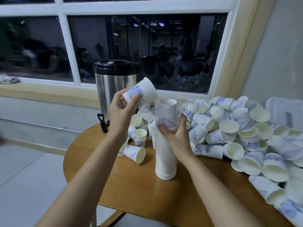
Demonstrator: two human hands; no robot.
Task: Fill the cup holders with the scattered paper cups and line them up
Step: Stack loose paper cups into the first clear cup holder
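— Hands first. Left hand (pixel 123 110) pinches one paper cup (pixel 144 91) by its narrow end, tilted, just above the cup holder (pixel 165 161). Right hand (pixel 176 138) wraps the holder's clear upper tube, which stands upright on the bench (pixel 131 185).
— Step?
— Loading, partway through, I judge. Next: centre the cup over the opening and nest it onto the stack.
— Cups?
— White, blue print. Scattered cups (pixel 229 128) are heaped right of the holder, many on their sides.
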